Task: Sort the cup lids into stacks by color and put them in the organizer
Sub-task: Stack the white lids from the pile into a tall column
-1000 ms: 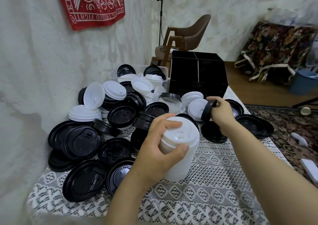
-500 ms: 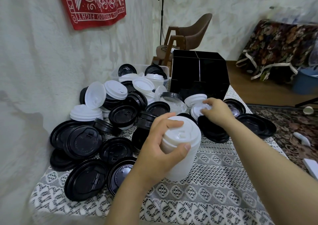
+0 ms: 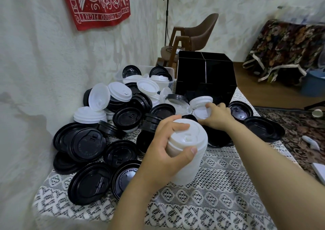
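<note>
Now the left grip (image 3: pixel 163 152) is clamped round the white stack (image 3: pixel 190 152), long axis near upright over the surface (image 3: pixel 219 191), domes up; the right grip (image 3: pixel 218 118) curls on a loose white lid (image 3: pixel 200 113), tilted just beyond the stack, before the organizer (image 3: pixel 205 78); capping the stack likely comes next.

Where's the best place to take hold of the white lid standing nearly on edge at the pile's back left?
Probably pinch the upper rim of the white lid, coming from above. It leans nearly upright against black lids, so its top edge stands free while its lower edge sits down in the pile.
</note>
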{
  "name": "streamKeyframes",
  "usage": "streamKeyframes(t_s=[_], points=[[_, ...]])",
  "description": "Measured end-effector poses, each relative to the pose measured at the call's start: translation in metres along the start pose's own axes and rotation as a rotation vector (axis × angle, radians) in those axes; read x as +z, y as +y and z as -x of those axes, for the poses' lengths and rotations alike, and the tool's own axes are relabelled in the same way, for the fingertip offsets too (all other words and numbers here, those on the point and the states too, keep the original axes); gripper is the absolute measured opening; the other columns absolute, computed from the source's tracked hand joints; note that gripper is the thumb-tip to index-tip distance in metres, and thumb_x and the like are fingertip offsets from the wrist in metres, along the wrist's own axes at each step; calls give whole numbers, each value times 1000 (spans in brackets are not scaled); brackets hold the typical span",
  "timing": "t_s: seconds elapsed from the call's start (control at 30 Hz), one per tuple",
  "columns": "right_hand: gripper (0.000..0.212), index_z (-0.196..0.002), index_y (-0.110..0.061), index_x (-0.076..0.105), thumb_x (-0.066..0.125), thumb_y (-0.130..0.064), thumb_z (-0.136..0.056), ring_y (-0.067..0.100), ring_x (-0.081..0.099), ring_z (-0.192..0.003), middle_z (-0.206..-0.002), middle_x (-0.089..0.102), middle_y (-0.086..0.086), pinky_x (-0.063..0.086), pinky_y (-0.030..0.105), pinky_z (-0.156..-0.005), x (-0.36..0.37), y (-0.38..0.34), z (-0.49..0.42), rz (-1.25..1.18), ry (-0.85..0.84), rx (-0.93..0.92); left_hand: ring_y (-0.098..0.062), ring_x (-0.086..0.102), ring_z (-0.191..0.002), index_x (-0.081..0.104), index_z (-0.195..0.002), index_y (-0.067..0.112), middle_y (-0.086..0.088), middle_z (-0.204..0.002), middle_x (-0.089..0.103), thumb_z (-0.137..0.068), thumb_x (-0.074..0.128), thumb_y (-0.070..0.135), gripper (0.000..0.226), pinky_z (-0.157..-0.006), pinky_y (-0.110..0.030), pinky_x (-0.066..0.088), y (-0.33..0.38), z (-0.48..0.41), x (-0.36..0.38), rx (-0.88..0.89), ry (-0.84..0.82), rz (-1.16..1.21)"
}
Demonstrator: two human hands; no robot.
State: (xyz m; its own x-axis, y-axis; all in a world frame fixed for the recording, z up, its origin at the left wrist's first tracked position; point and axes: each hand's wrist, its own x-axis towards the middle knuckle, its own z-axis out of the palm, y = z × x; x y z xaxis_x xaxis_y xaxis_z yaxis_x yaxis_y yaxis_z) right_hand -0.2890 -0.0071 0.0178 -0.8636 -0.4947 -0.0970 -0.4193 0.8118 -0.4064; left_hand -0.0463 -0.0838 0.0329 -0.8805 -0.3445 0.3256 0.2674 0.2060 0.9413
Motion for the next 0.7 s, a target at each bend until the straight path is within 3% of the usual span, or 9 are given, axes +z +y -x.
streamKeyframes(t_s=[0.1,0.2,0.3,0.43,0.53,0.6,0.7], points=[[101,-152,-18,23,77,-42,-71,32,26,-141,-155,26,10,24,43,-113,3,2,-2,-27,-74,-75,10,45,-118,59,-102,45,32,-126,43,-66,67,46,36,-87,-5,38,0,0,0,-3,2,-4],[90,-150,-15,30,79,-25,-75,31,37,-136,-149,38,12,31,38,-110,3,5,-1,-134,-51,-114,10,45,-118,58,-102,44,31,-126,43,-66,67,46,36,-88,-6,38,0,0,0,-4,1,-6],[86,-147,-21,36,80,-35,-74,36,35,-135,-144,39,14,32,47,-110,3,8,0,-98,5,-108,10,45,-118,59,-102,44,32,-126,44,-66,67,47,37,-88,-5,38,0,0,0,-7,3,-9],[76,-140,-14,46,79,-34,-75,36,41,-128,-137,44,15,35,43,-108,1,10,4,-115,82,-177,10,45,-118,60,-100,46,32,-126,45,-67,67,45,34,-88,-5,38,-1,0,0,1,5,0],[58,-115,-12,62,78,-44,-70,34,52,-111,-118,57,11,44,43,-92,-7,9,9,-157,159,-215,9,45,-119,60,-101,44,32,-125,44,-67,67,45,35,-89,-5,38,-1,0,0,-1,-3,-3],[55,-99,-14,62,75,-55,-64,28,55,-100,-104,58,8,43,33,-76,-12,8,12,-207,182,-234,9,45,-119,60,-101,44,32,-125,44,-67,67,46,35,-89,-5,37,-1,0,-1,-4,-3,-9],[61,-120,-1,56,81,-33,-75,26,47,-115,-120,50,12,31,21,-82,-22,2,23,-244,195,-241,10,45,-118,59,-102,43,32,-126,45,-67,67,45,35,-88,-5,37,-2,0,-1,0,1,-18]])
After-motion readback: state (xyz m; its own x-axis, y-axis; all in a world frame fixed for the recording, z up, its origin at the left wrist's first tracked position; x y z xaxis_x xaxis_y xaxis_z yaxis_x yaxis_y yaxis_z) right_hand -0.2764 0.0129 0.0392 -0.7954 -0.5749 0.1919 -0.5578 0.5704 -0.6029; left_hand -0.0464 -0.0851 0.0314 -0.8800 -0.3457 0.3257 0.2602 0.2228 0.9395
